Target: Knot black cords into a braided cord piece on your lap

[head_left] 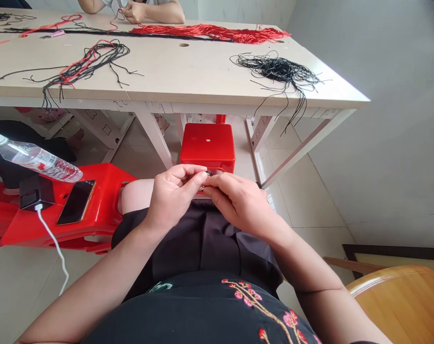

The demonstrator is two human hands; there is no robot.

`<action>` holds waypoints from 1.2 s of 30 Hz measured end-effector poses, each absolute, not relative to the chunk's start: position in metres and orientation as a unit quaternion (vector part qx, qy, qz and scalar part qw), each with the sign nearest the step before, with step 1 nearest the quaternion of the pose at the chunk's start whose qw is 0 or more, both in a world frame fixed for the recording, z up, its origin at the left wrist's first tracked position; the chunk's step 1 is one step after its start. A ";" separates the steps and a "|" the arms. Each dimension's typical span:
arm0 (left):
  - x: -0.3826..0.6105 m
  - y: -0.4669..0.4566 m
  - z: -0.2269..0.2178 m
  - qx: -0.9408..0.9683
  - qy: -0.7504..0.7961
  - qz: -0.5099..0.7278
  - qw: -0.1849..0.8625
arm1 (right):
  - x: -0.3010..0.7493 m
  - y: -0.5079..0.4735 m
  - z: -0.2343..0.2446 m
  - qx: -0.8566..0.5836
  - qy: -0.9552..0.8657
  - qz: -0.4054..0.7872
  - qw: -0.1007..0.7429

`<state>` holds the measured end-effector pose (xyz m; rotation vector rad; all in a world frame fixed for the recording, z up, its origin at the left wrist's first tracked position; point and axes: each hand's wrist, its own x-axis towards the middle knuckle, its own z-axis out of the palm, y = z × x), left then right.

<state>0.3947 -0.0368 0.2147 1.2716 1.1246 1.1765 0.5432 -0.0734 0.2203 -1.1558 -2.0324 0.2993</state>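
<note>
My left hand point(175, 193) and my right hand point(240, 200) meet above my lap, fingertips almost touching. Between them shows a bit of thin black cord point(209, 173), pinched by the thumb and forefinger of the left. The fingers of the right close on the same small piece from the other side. Most of the cord is hidden by the fingers, so its shape cannot be made out. Ahead on the table lies a loose bundle of black cords point(279, 69), and to the left a bundle of black and red cords point(89, 62).
A pale table point(188, 76) spans the front, with long red cords point(217, 32) at its far side, where another person's hand point(133, 13) holds red cord. Red stools point(207, 138) stand below and left; the left one carries a bottle point(41, 157), a phone point(76, 202) and a black box point(37, 191).
</note>
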 end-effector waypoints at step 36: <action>0.393 -0.038 0.222 0.405 0.446 0.429 0.673 | 0.551 -0.046 0.192 -0.469 -0.636 0.258 0.555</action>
